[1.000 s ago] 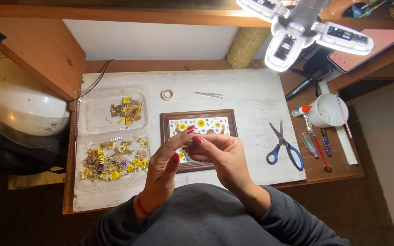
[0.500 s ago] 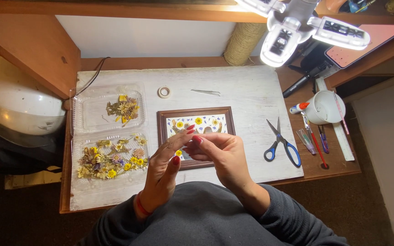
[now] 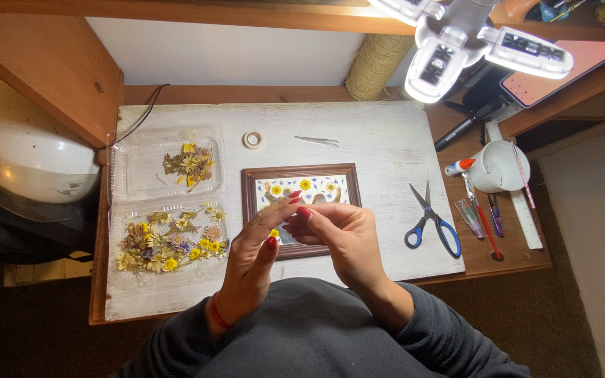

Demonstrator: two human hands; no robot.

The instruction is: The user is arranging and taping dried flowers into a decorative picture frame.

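Little has shifted: left hand point(image 3: 253, 262) and right hand point(image 3: 334, 234) still pinch a tiny yellow flower point(image 3: 274, 233) over the frame's point(image 3: 250, 203) 6 o'clock edge.

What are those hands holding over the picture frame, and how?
The left hand pinches a tiny yellow dried flower between thumb and fingertip. Whether the right hand grips anything cannot be told.

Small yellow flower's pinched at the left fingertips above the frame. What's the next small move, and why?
Probably lower the left hand with the yellow flower toward a bare patch inside the wooden frame: both hands hover right over it, and the right hand can steady placement.
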